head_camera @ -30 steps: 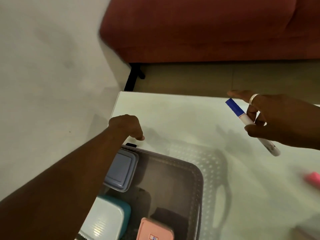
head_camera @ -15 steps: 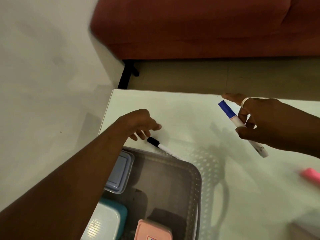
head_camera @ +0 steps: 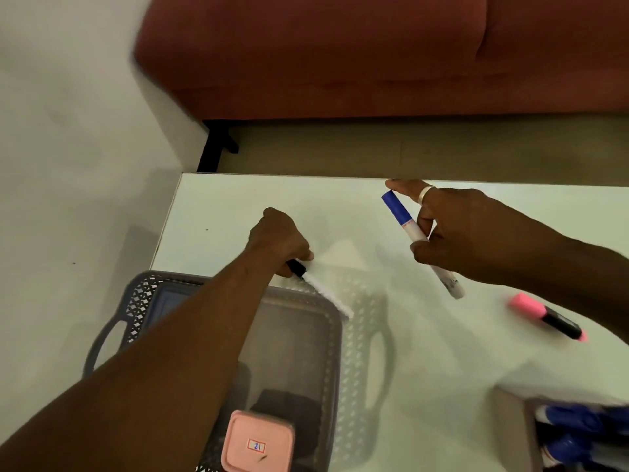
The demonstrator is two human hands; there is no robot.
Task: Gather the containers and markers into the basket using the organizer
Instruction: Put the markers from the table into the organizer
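Observation:
My left hand (head_camera: pixel 277 241) grips a black-capped white marker (head_camera: pixel 320 287) by its cap, just beyond the far rim of the grey lattice basket (head_camera: pixel 335 356). Its white barrel slants over the basket's far right corner. My right hand (head_camera: pixel 466 233) holds a blue-capped white marker (head_camera: pixel 405 229) above the white table (head_camera: pixel 425 352). Inside the basket lie a pink container (head_camera: pixel 257 444) and a blue-grey container (head_camera: pixel 166 301), partly hidden by my left arm. A pink and black highlighter (head_camera: pixel 546 316) lies on the table at the right. An organizer (head_camera: pixel 510 427) with blue markers (head_camera: pixel 578 427) sits at the bottom right.
A red sofa (head_camera: pixel 374 56) stands behind the table, with a black leg (head_camera: pixel 218 144) on the floor. The table's left edge runs close to the basket, whose left handle (head_camera: pixel 98 345) hangs past it.
My left hand closed on the black-capped marker that lay beside the basket and lifted it. My right hand kept the blue marker nearly in place. The view shifted, showing the highlighter and organizer.

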